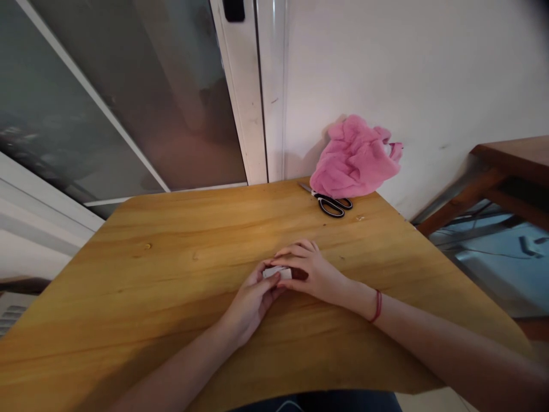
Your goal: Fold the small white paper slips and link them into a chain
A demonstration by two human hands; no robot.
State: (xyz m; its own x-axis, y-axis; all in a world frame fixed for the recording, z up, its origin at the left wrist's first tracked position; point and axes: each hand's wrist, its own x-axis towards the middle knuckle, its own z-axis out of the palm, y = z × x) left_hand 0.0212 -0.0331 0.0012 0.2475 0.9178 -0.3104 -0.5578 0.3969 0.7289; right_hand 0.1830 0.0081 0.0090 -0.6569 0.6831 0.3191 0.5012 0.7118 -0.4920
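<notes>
A small white block-like item (278,273) is held between both hands over the middle of the wooden table (206,240). My left hand (254,297) is closed around it from the left, its thumb lying across the near face. From the right, my right hand (313,272) grips the same item, thumb at its near edge and fingers curved over the far side. The fingers cover much of it, so its exact kind is hard to tell. A red band circles my right wrist.
Black-handled scissors (332,205) lie at the table's far edge, blades partly beside a bunched pink cloth (358,160) against the wall. Left of it stands a glass door (180,103) with a white frame. A darker wooden table (514,157) is at the right.
</notes>
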